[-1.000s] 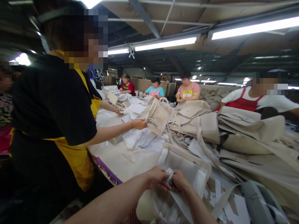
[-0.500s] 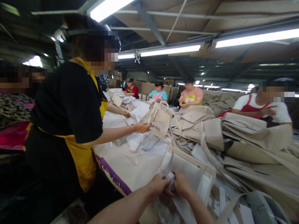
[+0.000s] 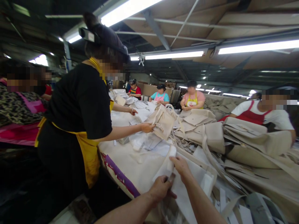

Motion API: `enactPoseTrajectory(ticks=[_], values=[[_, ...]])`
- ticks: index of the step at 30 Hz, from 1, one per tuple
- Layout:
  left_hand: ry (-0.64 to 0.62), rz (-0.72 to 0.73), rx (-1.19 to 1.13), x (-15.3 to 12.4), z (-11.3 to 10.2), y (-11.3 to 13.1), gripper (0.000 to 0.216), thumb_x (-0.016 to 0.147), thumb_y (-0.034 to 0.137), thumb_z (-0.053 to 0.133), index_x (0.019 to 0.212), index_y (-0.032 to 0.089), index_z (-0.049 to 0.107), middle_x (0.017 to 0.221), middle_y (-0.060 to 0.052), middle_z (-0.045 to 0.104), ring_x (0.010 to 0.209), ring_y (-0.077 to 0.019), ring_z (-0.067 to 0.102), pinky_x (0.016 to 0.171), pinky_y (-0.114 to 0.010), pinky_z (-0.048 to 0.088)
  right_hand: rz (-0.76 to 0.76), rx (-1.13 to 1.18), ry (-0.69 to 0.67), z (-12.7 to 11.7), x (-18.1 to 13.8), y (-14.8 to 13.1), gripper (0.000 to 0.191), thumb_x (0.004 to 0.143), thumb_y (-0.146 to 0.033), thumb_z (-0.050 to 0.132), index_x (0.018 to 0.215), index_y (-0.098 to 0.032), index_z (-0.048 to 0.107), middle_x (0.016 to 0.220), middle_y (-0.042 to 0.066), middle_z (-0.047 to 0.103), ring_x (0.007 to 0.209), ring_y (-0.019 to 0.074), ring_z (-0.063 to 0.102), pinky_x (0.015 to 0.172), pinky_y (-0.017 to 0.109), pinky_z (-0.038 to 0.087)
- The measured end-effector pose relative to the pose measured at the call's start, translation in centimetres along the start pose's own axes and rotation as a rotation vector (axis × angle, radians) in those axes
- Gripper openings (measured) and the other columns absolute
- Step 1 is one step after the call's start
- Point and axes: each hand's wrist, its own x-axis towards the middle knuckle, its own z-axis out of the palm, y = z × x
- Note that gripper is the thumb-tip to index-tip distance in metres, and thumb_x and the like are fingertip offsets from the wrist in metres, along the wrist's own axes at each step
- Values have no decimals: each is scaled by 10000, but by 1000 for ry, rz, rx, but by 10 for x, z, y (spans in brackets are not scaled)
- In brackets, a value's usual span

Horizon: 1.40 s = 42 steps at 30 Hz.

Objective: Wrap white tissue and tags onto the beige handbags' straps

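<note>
My left hand [image 3: 161,188] is closed in a pinch on the near edge of a white paper sheet [image 3: 167,166] that stands up from an open beige bag [image 3: 201,179] at the table's near edge. My right hand [image 3: 181,165] rests against the same sheet a little higher, fingers curled on its right side. Both forearms come in from the bottom of the view.
A co-worker in a black shirt and yellow apron [image 3: 77,124] stands close on the left, one hand on a beige handbag [image 3: 163,121]. Piled beige bags [image 3: 233,140] and paper scraps cover the long table [image 3: 130,165]. Several other people sit along its far side.
My hands were pressed together on a small white paper piece; now they are apart, the right one higher, and the sheet is pulled up. The camera view has shifted left.
</note>
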Motion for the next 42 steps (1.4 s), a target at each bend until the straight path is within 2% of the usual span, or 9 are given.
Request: enactPoseTrajectory(ticks=[4, 7, 10, 13, 17, 23, 26, 31, 42], values=[[20, 23, -53, 0, 6, 10, 380, 717, 476, 588, 848, 122, 546, 710, -43, 629, 506, -144, 621, 514, -238, 458, 38, 150, 13, -19, -31, -1, 430, 805, -482, 354, 900, -136, 589, 721, 63, 675, 618, 165, 630, 472, 231, 457], [32, 67, -76, 1, 11, 10, 336, 722, 419, 594, 881, 123, 574, 715, -43, 649, 561, -142, 620, 534, -225, 452, 70, 170, 28, -5, -65, 21, 420, 777, -507, 382, 796, -137, 579, 641, 70, 643, 479, 163, 585, 371, 234, 398], [36, 57, -64, 0, 11, 3, 302, 697, 366, 617, 879, 125, 609, 640, -26, 650, 507, -130, 577, 484, -214, 421, 94, 191, 35, 20, -89, 47, 461, 793, -566, 334, 733, -164, 553, 612, 61, 619, 424, 159, 563, 362, 244, 389], [-7, -6, -58, -1, 9, -2, 331, 707, 359, 589, 936, 121, 622, 593, -22, 645, 429, -127, 537, 414, -214, 379, 75, 190, 38, 36, -97, 61, 449, 821, -567, 303, 709, -189, 518, 587, 43, 603, 429, 157, 564, 379, 238, 385], [-32, -47, -112, -1, 5, -3, 351, 699, 327, 592, 969, 105, 621, 576, -29, 636, 411, -129, 527, 387, -211, 364, 33, 172, 56, 41, -98, 61, 419, 854, -528, 290, 705, -207, 515, 609, 40, 626, 522, 162, 589, 476, 237, 412], [-73, 83, -331, -2, 4, -5, 288, 744, 323, 591, 893, 82, 642, 690, -66, 656, 617, -158, 593, 546, -230, 432, 0, 30, 75, 46, -106, 62, 385, 875, -459, 275, 760, -206, 542, 784, 84, 663, 785, 216, 615, 677, 276, 415], [-75, 135, -317, -6, 5, -5, 324, 783, 373, 572, 899, 79, 641, 740, -72, 659, 701, -164, 596, 627, -236, 442, 28, -63, 54, 48, -108, 61, 348, 880, -406, 264, 798, -197, 530, 816, 111, 669, 832, 243, 619, 708, 296, 409], [-5, 94, -238, -8, 4, -6, 306, 711, 329, 656, 912, 100, 625, 715, -41, 653, 682, -157, 594, 641, -243, 450, 22, -109, 0, 46, -110, 54, 403, 893, -385, 230, 981, -146, 542, 993, 168, 659, 963, 265, 606, 783, 315, 425], [-22, 38, -196, -5, 7, -2, 274, 729, 254, 630, 963, 115, 590, 742, -55, 688, 741, -189, 651, 672, -259, 501, 71, -137, 17, 38, -117, 46, 461, 898, -391, 266, 1019, -85, 588, 939, 207, 672, 917, 291, 627, 767, 367, 439]])
